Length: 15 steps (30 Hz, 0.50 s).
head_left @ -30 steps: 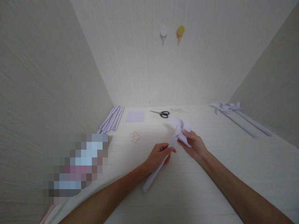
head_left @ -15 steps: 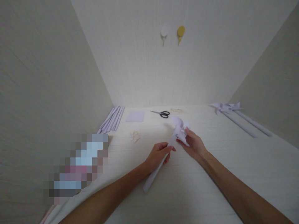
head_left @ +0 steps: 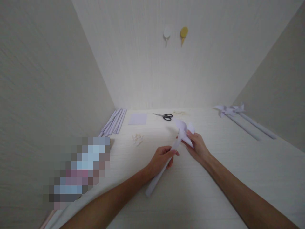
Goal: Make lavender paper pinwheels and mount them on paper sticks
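Between my hands is a pale lilac paper pinwheel (head_left: 183, 129) at the upper end of a rolled paper stick (head_left: 156, 182). My left hand (head_left: 163, 157) is closed around the stick a little below the pinwheel. The stick's lower end points down and left. At the pinwheel's right side, my right hand (head_left: 196, 143) grips its folded blades, with the thumb on top and other fingers behind the paper. The pinwheel's centre is partly covered by the blades and the stick end.
Scissors (head_left: 164, 116) lie behind the pinwheel. Left of them are a lilac paper square (head_left: 138, 119), rolled paper sticks (head_left: 116, 121) and thin pale bits (head_left: 137, 138). More pale bits (head_left: 179, 112) lie behind. Finished-looking pinwheels (head_left: 230, 110) lie at right. Two hooks hang on the wall.
My right thumb and fingers have shifted slightly inward on the pinwheel, and its front blade has turned a little. My left hand stays in place on the stick.
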{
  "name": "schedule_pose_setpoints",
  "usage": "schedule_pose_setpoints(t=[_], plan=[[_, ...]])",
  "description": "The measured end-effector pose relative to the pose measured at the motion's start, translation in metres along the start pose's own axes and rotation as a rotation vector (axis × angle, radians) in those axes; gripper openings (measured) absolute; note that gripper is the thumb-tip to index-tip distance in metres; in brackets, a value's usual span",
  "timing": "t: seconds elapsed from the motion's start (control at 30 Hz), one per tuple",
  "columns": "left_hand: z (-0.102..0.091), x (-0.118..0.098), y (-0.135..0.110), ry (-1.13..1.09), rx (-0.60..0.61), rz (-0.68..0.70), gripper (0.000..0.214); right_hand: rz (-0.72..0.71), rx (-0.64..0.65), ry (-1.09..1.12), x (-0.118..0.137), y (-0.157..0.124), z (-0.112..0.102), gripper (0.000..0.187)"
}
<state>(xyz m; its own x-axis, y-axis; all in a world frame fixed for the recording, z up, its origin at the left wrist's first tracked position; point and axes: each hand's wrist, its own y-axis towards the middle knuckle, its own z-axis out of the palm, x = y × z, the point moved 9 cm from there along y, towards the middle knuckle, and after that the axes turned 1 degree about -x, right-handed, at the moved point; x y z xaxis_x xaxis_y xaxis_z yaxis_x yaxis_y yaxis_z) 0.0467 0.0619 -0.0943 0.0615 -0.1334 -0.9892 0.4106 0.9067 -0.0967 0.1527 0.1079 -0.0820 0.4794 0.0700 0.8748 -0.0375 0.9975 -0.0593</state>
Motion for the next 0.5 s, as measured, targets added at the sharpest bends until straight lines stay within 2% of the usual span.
schedule_pose_setpoints(t=[0.5], plan=[[-0.0001, 0.0006, -0.0004, 0.012, 0.009, 0.021, 0.024, 0.097, 0.025, 0.067, -0.0019, -0.0063, 0.0067, 0.019]])
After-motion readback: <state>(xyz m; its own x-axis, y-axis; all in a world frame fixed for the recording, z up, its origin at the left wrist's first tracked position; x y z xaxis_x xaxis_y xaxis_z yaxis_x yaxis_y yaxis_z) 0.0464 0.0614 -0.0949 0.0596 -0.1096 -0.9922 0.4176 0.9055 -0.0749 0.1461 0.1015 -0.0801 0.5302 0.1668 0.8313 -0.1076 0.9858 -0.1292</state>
